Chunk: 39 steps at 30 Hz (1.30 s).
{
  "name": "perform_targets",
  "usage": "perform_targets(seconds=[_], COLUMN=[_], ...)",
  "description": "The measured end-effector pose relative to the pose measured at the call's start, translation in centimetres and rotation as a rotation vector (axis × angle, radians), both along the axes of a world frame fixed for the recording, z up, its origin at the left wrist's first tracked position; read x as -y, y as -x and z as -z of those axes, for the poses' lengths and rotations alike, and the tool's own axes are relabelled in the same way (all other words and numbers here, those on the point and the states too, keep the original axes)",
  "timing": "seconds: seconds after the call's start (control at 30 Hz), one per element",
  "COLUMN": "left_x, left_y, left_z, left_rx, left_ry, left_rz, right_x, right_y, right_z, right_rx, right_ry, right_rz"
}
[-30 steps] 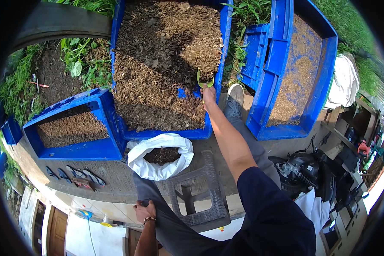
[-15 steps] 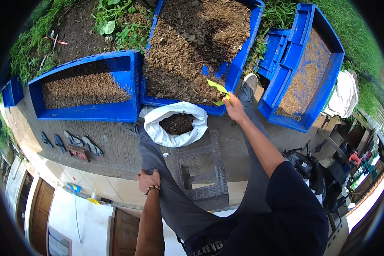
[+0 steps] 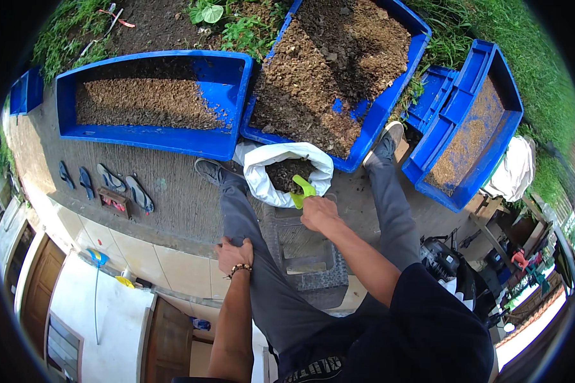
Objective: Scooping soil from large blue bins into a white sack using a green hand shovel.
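Note:
My right hand (image 3: 321,215) grips a bright green hand scoop (image 3: 305,188) at the mouth of a white sack (image 3: 259,175), whose rolled rim surrounds dark, crumbly material. The scoop's tip dips just inside the opening. Behind the sack, a large blue tub (image 3: 399,83) holds brown and dark soil-like matter, with patches of its bottom showing. My left hand (image 3: 233,256) rests open on my left leg, at the knee, with fingers apart. Below the sack, a grey speckled plastic stool (image 3: 319,287) stands between my legs.
Blue tubs lie either side: a left one (image 3: 147,137) with granular bedding, stacked ones (image 3: 421,159) at right. Sandals (image 3: 140,195) and a small wooden box (image 3: 114,204) sit on concrete at left. A white bundle (image 3: 514,166) and a black motorbike (image 3: 441,262) are at right, grass beyond.
My right hand has moved the scoop from the big tub toward me and down to the sack's mouth. The view has shifted, bringing the left tub higher in frame. My left hand stays on my leg.

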<state>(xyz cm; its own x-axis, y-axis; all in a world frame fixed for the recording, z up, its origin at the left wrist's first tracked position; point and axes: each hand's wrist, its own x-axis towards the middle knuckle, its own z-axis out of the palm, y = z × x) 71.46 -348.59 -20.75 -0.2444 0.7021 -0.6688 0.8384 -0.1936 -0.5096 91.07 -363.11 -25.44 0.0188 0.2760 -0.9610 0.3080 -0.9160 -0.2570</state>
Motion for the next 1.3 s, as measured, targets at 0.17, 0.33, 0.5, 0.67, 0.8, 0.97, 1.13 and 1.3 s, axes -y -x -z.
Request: perform_targets(seconds=[0.17,0.33,0.5,0.67,0.8,0.97,1.13,1.3], left_x=[-0.3,-0.4,-0.1,0.9,0.9,2.3,2.7,3.4], left_y=[0.1,-0.3,-0.5,-2.8,-2.3,-3.6,-4.4,-5.1], left_z=[-0.1,0.0,0.3,1.0,1.0,2.7,2.2,2.7], left_rx=[-0.002,0.003,-0.028,-0.039,-0.053,-0.070,-0.123,-0.111], left_ry=[-0.007,-0.009,-0.016,-0.001,-0.012,0.022,-0.022,-0.019], left_rz=[-0.011,0.002,0.042,0.081,0.129,0.148,0.157,0.157], right_x=[-0.4,4.9,10.9,12.3,9.9,10.3,7.9,8.9], right_y=[-2.6,-5.2,-4.8,-5.1,-5.0,-12.5,-23.9,-26.3], right_z=[-3.5,-5.3,4.8,20.6,27.6,34.3,33.9,34.8], right_rx=[-0.042,0.206,0.131,0.012,0.107,0.541,0.648,0.687], right_ry=[0.118,0.119,0.101,0.187,0.103,-0.170,-0.131,-0.040], right_rz=[0.088,0.429,1.509,1.897,1.918,1.761,1.367,1.447])
